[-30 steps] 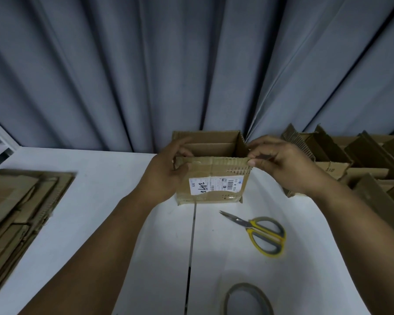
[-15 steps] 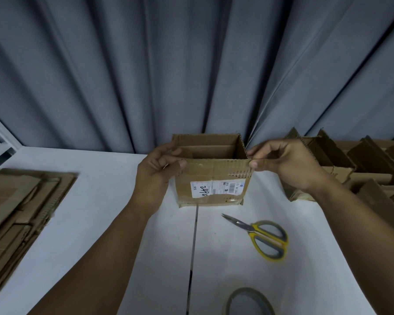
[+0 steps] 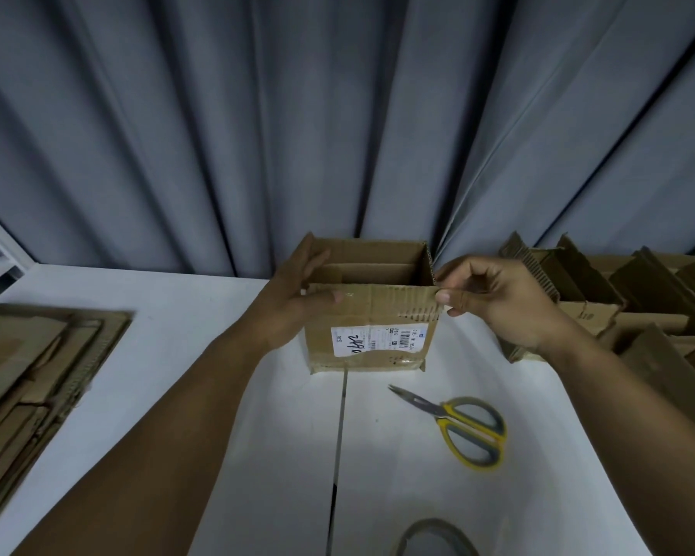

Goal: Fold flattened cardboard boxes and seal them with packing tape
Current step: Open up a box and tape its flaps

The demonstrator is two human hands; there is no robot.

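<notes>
A cardboard box (image 3: 368, 315) stands upright near the back edge of a white table (image 3: 169, 311), its top open to show brown inner walls and one flap folded across the inside, with a white shipping label (image 3: 379, 341) on the panel facing the camera. The person's left hand (image 3: 293, 302) lies against the box's left side, fingers straight and reaching up past the rim, thumb pressed flat on the near panel just below its top edge. The right hand (image 3: 494, 302) pinches the near panel's top right corner between thumb and forefinger, the other fingers curled behind. Both forearms reach in from the bottom of the frame. To the right, a row of opened boxes (image 3: 626, 290) sits with flaps standing up; their contents cannot be made out. A stack of flattened cardboard (image 3: 37, 375) lies at the table's left edge. Yellow-handled scissors (image 3: 464, 431) rest closed on the table just in front of the box, and a roll of packing tape (image 3: 434, 537) shows partly at the bottom edge. Grey pleated curtains (image 3: 338, 114) hang behind.
</notes>
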